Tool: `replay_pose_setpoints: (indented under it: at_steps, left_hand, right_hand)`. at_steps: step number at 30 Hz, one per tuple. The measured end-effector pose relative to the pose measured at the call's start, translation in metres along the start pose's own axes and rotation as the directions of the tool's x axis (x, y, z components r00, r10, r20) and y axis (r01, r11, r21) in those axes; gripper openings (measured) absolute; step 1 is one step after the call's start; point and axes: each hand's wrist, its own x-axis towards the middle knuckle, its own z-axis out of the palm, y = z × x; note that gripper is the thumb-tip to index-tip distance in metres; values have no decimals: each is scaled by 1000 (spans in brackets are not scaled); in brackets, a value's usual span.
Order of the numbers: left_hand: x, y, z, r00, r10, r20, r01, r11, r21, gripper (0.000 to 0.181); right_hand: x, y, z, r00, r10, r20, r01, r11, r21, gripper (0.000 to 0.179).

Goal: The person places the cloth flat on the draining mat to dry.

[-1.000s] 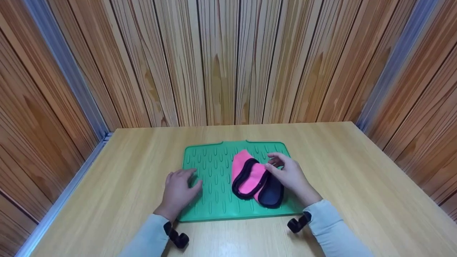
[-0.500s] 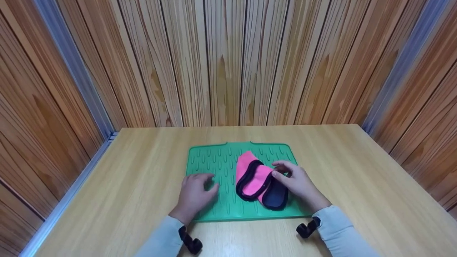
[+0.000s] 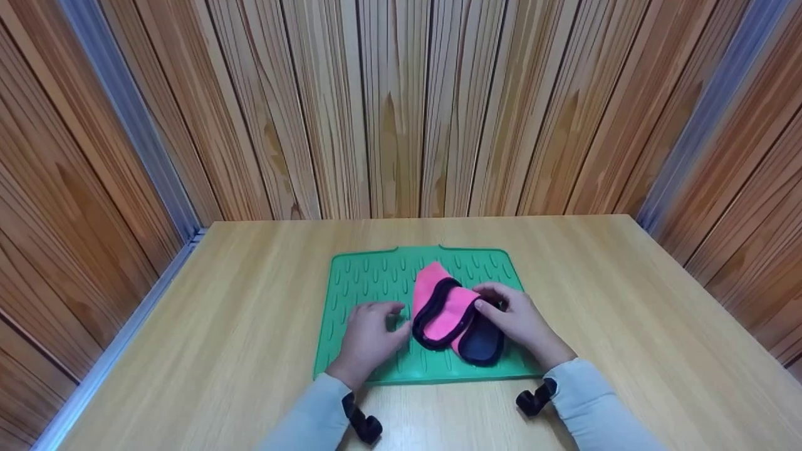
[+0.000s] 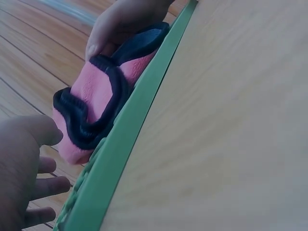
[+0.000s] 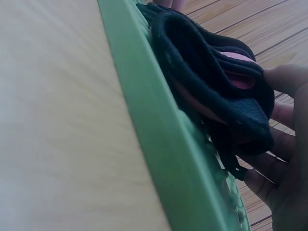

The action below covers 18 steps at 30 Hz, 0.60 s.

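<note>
Two hands (image 3: pixel 373 335) (image 3: pixel 517 318) flank one pink-and-black cloth bundle (image 3: pixel 446 318) on one mat (image 3: pixel 363 279).

Right hand (image 5: pixel 293 159), some fingertips hidden behind pink-and-black cloth (image 5: pixel 214 89), right wrist view.

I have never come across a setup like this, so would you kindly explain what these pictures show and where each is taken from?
There is no robot here: these are a person's own bare hands. The wide picture comes from a camera worn on the head, looking forward and down. The two tilted close-ups come from cameras worn on the wrists, one per arm, each watching its own hand.

On the wooden table lies a green mat with raised ridges, and on it a folded pink cloth item with dark edging. The right hand holds that item by its dark-edged side. The left hand is open close to the other side; whether it touches is hard to tell.
</note>
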Motion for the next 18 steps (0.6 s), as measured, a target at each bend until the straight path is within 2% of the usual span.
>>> replay_pose_setpoints:
  at_steps: [4,11,18]
  left_hand:
    - [0,4,6,1000,-7,8,7,1000,-30,35]
    - [1,12,16,1000,3,28,-2,999,-45,35]
    - [3,18,22,999,-37,34,38,998,-47,38]
  right_hand:
    - [1,-1,3,1000,6,-20,-6,1000,2,34]
    - [9,-9,12,995,30,-97,-31,999,-14,29]
    - [18,-21,16,988,13,-155,-23,998,-61,26]
